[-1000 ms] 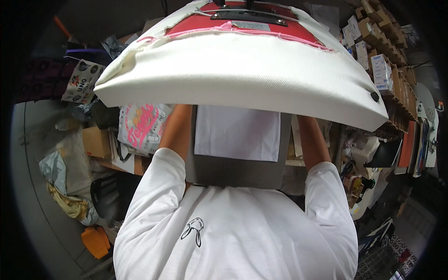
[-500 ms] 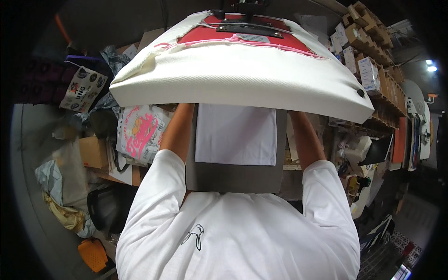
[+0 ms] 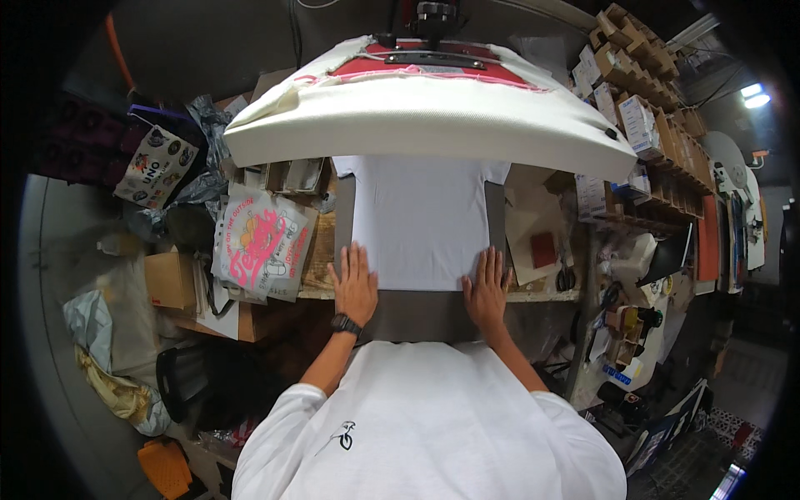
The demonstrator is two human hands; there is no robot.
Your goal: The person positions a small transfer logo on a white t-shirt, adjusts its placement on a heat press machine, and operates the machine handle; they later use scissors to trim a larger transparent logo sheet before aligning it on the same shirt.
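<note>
A white T-shirt [image 3: 421,221] lies spread on the dark grey lower plate [image 3: 417,315] of a heat press. Its hem is toward me, and its collar end is hidden under the raised, white-cloth-covered upper plate [image 3: 425,133]. My left hand [image 3: 356,283], with a dark watch on the wrist, rests flat at the shirt's lower left corner, fingers stretched out. Opposite it, my right hand [image 3: 487,287] lies at the lower right corner, fingers spread. Neither hand grips anything.
Printed transfer sheets [image 3: 258,242] with pink lettering lie left of the press. To the right are scissors [image 3: 566,277] and a small red-brown piece [image 3: 544,250] on the bench. Cardboard boxes [image 3: 637,125] fill shelves at the far right. The upper plate overhangs the shirt's far end.
Both hands have come back toward me from beneath the upper plate, where they were hidden. They now lie at the shirt's near corners. More of the shirt, including its sleeves, shows.
</note>
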